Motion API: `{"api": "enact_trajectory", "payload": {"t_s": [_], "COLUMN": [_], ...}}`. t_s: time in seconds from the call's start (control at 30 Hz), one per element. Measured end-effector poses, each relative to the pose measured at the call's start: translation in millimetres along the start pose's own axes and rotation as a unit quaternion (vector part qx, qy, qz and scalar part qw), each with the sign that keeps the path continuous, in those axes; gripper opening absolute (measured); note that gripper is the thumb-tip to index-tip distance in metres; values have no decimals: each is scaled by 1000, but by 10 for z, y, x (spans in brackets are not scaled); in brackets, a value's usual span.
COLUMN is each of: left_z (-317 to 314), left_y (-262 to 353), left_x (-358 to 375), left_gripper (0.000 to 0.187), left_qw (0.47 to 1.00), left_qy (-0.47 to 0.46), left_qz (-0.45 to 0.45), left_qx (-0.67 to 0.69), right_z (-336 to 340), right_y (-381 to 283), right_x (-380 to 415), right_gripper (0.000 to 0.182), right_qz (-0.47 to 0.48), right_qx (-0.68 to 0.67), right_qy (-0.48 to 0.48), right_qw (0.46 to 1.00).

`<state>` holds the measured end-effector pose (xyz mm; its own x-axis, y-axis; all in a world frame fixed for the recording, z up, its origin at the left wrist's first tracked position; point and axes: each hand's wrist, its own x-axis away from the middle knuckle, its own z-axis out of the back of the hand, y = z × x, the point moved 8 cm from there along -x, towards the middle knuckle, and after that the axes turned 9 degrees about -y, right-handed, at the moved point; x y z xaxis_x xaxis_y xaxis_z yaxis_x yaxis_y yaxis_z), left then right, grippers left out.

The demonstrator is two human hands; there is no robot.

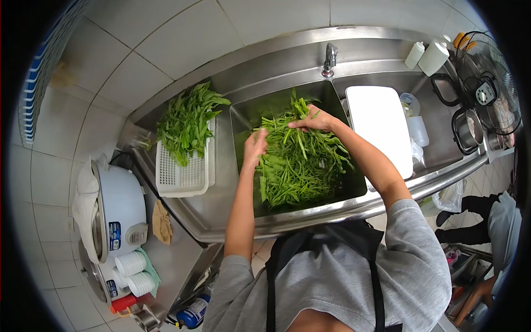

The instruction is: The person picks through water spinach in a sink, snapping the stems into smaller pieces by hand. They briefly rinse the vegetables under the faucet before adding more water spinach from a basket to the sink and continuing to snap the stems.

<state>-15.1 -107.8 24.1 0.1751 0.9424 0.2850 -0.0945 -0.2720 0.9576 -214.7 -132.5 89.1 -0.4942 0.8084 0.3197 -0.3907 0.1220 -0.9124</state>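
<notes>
Long-stemmed leafy greens (298, 177) fill much of the steel sink basin (243, 119). My right hand (316, 119) is closed round a bunch of them near the back of the basin, with leaves poking out past the fingers. At the left side of the pile, my left hand (255, 148) has its fingers curled on some stems and is slightly blurred. More greens (188, 122) lie heaped in a white perforated basket (180, 171) on the steel counter to the left.
Behind the basin stands a faucet (329, 61). A white board (380, 130) lies over the right-hand sink, near plastic bottles (434, 58) and a fan (489, 83). A large rice cooker (119, 205) and stacked white cups (135, 271) are at left. Another person (498, 227) is at far right.
</notes>
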Motion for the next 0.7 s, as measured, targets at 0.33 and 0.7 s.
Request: {"api": "enact_trajectory", "payload": {"t_s": [0.33, 0.7], "left_z": [-193, -985], "left_y": [-15, -14], "left_x": [158, 276], "left_gripper": [27, 33], "left_qw": [962, 926], "left_qy": [-143, -168], "left_qz": [16, -51], "left_qx": [-232, -334], "right_z": [11, 88], "right_y": [401, 729], "right_x": [-203, -239], "right_gripper": [25, 19], "right_qz": [30, -38], "right_qx": [-182, -391], "right_qy": [-83, 45], "right_qw": [979, 918]}}
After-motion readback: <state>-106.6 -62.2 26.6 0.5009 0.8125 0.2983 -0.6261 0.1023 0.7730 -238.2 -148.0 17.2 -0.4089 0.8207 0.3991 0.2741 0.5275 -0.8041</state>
